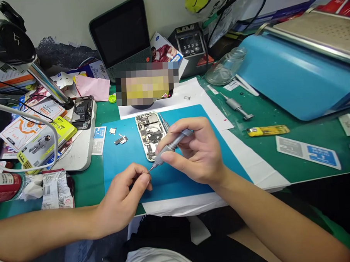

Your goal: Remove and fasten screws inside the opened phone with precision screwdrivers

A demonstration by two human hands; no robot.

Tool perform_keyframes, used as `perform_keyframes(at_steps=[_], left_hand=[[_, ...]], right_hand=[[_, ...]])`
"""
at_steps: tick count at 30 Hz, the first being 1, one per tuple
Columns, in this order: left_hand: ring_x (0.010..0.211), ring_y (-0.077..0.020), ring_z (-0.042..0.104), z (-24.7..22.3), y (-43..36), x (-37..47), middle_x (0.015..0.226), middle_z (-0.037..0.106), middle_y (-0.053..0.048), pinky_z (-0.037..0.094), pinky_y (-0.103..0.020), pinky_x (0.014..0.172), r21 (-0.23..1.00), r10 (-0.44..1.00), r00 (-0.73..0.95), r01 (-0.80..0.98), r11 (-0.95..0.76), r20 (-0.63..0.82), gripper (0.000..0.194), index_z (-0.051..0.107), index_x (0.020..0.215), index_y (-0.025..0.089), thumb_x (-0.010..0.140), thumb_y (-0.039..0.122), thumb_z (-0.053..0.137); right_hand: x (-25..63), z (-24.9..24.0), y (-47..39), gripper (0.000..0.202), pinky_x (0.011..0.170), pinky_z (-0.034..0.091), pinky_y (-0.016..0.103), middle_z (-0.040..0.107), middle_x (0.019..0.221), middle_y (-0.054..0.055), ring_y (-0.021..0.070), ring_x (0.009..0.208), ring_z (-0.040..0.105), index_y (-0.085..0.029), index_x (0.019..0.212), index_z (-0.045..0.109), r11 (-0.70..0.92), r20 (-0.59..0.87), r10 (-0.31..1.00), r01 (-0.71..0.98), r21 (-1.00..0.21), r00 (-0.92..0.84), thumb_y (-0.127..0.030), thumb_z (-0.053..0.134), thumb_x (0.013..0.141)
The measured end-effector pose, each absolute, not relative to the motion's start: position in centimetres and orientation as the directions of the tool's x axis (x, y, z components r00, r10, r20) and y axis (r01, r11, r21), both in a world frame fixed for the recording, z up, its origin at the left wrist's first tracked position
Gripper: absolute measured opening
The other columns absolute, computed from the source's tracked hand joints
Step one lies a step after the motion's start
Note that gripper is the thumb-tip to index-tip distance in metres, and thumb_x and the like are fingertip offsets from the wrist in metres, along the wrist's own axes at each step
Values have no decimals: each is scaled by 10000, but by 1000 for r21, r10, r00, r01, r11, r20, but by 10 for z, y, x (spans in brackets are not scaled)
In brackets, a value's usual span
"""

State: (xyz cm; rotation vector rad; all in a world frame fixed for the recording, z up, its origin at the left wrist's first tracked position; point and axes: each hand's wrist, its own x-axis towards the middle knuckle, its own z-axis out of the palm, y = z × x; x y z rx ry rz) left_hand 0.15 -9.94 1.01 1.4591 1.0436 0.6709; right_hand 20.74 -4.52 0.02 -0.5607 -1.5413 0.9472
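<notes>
My right hand [197, 151] grips a grey precision screwdriver [168, 150], its thin tip angled down to the left. At that tip my left hand [127, 198] is closed, thumb against forefinger; whatever they pinch, if anything, is hidden. Beyond both hands an opened phone [150, 134] lies on the blue mat [121, 156], its inner parts bare and its right side partly covered by my right hand. A slim metal tool [164, 123] rests along the phone's right edge. Left of the phone lie a small metal plate [112, 131] and a small dark circuit part [121, 140].
At left, another phone body [83, 112] sits on a white stand base [91, 138] beside battery boxes [46, 142]. A second screwdriver [234, 105], a yellow cutter [267, 130] and a glass jar [226, 67] lie to the right. A screen device [120, 37] stands behind.
</notes>
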Motion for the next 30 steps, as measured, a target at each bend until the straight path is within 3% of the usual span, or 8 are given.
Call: perform_keyframes(at_steps=[21,30], left_hand=[[807,-132,549,8,-101,0,870,604,15,438,-276,752,970,881,443,236,63,-165,296,552,947,217,1088,446,429],[810,-132,551,10,-100,1,864,606,12,441,-270,756,972,882,443,226,61,-159,296,550,944,214,1087,445,435]], right_hand=[[208,0,-46,322,564,557,334,696,781,-29,187,639,705,-334,1146,518,547,565,801,-138,-825,-197,-239,718,912],[209,1,-45,352,582,557,299,687,785,-37,159,669,703,-323,1150,527,549,573,793,-166,-819,-205,-173,720,896]])
